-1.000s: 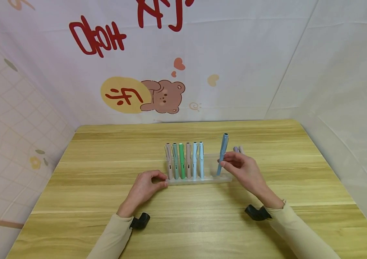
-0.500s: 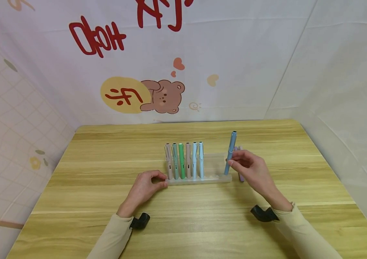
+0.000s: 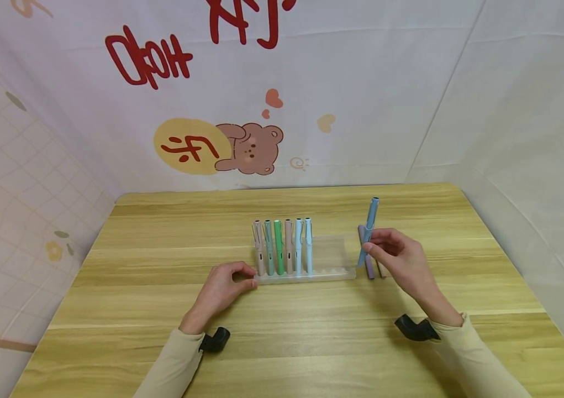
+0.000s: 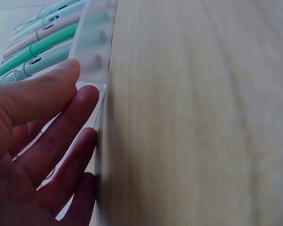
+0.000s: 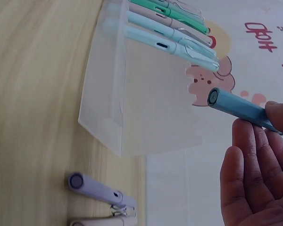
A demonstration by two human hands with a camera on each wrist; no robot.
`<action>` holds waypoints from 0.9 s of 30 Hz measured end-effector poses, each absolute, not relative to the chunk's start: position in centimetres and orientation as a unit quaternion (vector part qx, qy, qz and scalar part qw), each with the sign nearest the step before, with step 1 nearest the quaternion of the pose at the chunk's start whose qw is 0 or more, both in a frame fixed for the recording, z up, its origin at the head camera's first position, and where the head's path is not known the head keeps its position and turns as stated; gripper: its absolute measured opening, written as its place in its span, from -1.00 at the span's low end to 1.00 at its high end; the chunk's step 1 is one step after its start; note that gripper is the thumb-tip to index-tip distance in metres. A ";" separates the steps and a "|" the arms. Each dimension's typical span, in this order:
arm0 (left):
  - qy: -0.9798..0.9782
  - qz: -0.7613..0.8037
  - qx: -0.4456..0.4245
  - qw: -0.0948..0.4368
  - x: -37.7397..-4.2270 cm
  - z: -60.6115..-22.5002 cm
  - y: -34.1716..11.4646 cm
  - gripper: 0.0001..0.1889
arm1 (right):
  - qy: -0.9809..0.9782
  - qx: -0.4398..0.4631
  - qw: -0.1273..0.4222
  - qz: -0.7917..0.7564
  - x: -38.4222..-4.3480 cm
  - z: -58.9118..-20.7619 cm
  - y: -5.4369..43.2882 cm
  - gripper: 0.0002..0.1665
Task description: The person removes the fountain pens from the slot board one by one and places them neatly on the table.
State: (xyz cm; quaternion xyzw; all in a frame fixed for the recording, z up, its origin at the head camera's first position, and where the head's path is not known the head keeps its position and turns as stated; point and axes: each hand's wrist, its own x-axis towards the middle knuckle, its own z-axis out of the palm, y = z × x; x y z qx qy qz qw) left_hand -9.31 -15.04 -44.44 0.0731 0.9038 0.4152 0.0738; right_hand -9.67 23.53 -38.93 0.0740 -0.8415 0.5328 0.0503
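A blue pen (image 3: 372, 214) is pinched between the thumb and fingers of my right hand (image 3: 396, 258). It is held nearly upright, just right of the clear pen stand (image 3: 331, 275). In the right wrist view its near end (image 5: 213, 96) is apart from the stand. My left hand (image 3: 223, 287) grips the stand's left end, its thumb (image 4: 61, 75) and fingertips at the corner. Several pens stand in a row in the stand's left part: two brownish-pink, a grey-green, a green pen (image 3: 279, 249) and two light blue ones.
A purple pen (image 5: 96, 188) and a pale pinkish pen (image 5: 104, 221) lie on the wooden table (image 3: 282, 342) right of the stand, partly behind my right hand in the head view. A printed white cloth (image 3: 361, 83) hangs behind the table.
My right hand has moved right with the blue pen, from over the stand to past its right end. More of the lying pens shows. My left hand stays put.
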 end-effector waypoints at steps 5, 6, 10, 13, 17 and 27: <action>0.904 0.415 0.070 0.077 -9.3 -44.4 -15.0 -0.91 | -0.849 0.060 0.057 0.523 -9.7 -39.1 24.5 -0.64; 0.904 0.415 0.069 0.077 -9.3 -44.4 -15.0 -0.91 | -0.850 0.058 0.059 0.520 -9.7 -39.1 24.6 -0.64; 0.904 0.416 0.069 0.077 -9.2 -44.4 -15.0 -0.91 | -0.856 0.052 0.069 0.510 -9.6 -39.2 25.3 -0.63; 0.904 0.416 0.071 0.075 -9.2 -44.5 -15.0 -0.91 | -0.859 0.047 0.070 0.506 -9.5 -39.2 25.7 -0.63; 0.903 0.416 0.073 0.074 -9.3 -44.5 -15.1 -0.92 | -0.861 0.039 0.068 0.503 -9.5 -39.3 26.2 -0.61; 0.903 0.415 0.079 0.073 -9.3 -44.5 -15.1 -0.91 | -0.863 0.025 0.061 0.501 -9.6 -39.8 27.6 -0.58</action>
